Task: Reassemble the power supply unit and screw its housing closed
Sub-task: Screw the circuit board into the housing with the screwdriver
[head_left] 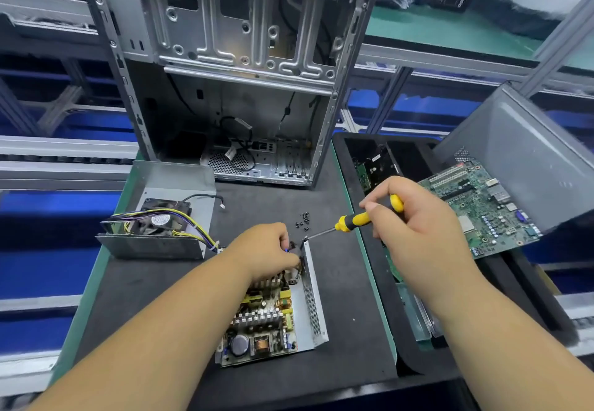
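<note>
The open power supply base [313, 307] lies on the dark mat with its circuit board [260, 323] exposed. My left hand [266, 250] grips a black part at the base's far end, fingers curled around it. My right hand [414, 214] holds a yellow-and-black screwdriver [353, 219]; its tip touches the far corner of the perforated side wall. The housing cover [160, 217] with fan and bundled wires lies apart at the left. Several small black screws [303, 220] lie loose on the mat just beyond the screwdriver shaft.
An empty computer case [238, 66] stands upright at the back of the mat. A black tray [418, 159] to the right carries a green motherboard [479, 208] and a grey side panel [527, 153]. Metal rails and blue bins run behind.
</note>
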Demonstrator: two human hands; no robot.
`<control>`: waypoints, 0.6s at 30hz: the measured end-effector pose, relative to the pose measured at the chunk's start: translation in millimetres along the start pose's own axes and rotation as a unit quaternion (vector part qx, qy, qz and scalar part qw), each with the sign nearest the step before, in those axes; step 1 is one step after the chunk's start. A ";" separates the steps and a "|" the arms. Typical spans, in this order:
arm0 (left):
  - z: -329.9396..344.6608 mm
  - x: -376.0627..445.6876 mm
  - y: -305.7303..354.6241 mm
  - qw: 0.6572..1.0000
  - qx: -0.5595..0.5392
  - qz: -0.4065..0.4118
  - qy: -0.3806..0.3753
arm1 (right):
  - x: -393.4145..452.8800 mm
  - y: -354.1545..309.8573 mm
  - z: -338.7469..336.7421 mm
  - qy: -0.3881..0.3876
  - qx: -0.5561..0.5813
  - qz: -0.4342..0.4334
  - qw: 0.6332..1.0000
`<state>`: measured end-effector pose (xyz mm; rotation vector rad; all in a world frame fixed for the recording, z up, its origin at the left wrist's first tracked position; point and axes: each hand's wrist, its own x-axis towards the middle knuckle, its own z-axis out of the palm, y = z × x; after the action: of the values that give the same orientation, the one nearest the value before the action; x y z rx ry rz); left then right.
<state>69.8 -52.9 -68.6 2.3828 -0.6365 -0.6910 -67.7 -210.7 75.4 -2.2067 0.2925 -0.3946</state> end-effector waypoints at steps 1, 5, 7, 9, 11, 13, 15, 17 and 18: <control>-0.8 0.0 0.7 1.000 -0.011 -0.004 -0.002 | -0.7 -1.3 0.9 -0.006 -0.007 -0.003 1.000; -3.3 2.7 2.4 0.998 -0.042 -0.035 -0.010 | -0.4 -5.8 6.7 -0.022 -0.026 -0.015 0.999; -2.4 3.5 1.7 0.998 -0.036 -0.050 -0.015 | -0.3 -8.1 10.7 -0.025 -0.038 -0.022 0.999; -0.8 5.0 0.6 0.997 -0.043 -0.064 -0.020 | -0.6 -10.1 14.6 -0.027 -0.057 -0.023 0.998; -0.4 6.3 0.1 0.995 -0.055 -0.073 -0.026 | -1.0 -11.4 17.6 -0.036 -0.080 -0.023 0.996; -1.6 7.4 0.3 0.995 -0.065 -0.070 -0.033 | -0.7 -11.7 19.8 -0.052 -0.105 -0.028 0.993; -2.4 7.4 0.4 0.994 -0.076 -0.064 -0.037 | 0.5 -10.7 23.0 -0.070 -0.132 -0.028 0.988; -2.0 7.3 -0.4 0.994 -0.084 -0.060 -0.037 | 2.3 -8.5 28.6 -0.087 -0.166 -0.021 0.982; -1.7 7.6 -0.9 0.994 -0.085 -0.058 -0.037 | 3.3 -7.5 32.0 -0.097 -0.186 -0.018 0.978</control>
<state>76.8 -56.0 -70.4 2.2576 -0.4515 -0.8523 -52.0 -184.3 63.2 -2.5980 0.2342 -0.1488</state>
